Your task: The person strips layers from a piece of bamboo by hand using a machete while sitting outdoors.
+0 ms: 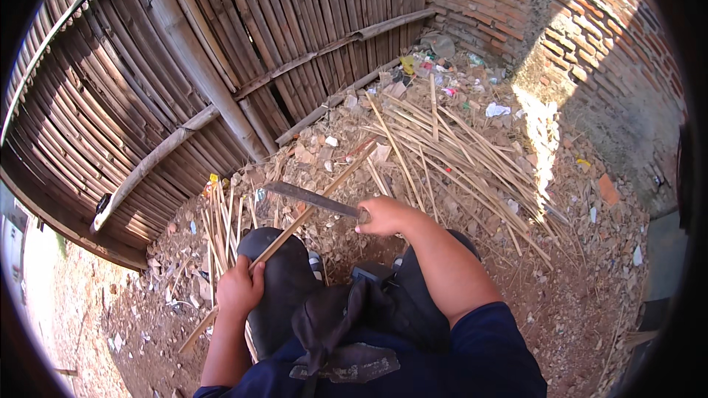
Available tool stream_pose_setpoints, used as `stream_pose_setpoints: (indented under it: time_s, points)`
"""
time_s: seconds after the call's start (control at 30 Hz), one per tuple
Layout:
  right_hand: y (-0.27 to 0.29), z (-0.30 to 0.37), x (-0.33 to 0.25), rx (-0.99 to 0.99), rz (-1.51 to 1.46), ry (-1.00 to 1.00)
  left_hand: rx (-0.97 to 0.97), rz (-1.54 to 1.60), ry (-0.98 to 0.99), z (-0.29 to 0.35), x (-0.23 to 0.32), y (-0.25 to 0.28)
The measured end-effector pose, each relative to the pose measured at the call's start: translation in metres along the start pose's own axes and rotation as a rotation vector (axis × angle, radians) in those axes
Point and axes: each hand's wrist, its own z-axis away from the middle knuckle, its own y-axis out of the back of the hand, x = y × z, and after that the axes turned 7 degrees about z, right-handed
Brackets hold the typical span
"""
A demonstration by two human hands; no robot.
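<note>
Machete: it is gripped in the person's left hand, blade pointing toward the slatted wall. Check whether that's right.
The hand is wrong: the head view shows the machete gripped in the right hand, while the left hand holds a long strip. The blade does point toward the slatted wall.

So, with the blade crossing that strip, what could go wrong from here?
The knife might slip along the bamboo strip toward the bare left fingers gripping it. The strip also passes over the left leg, so a missed stroke could reach the thigh or knee. And the loose rubble around the feet might make the stance unsteady.
</note>
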Motion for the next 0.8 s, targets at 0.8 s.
stream_pose_setpoints:
  time_s: [0.8]
  points:
    - [0.0058,0.0026,-0.0053,-0.01,-0.017,0.006,0.033,0.001,-0.016,-0.0005,-0.0014,-0.0024]
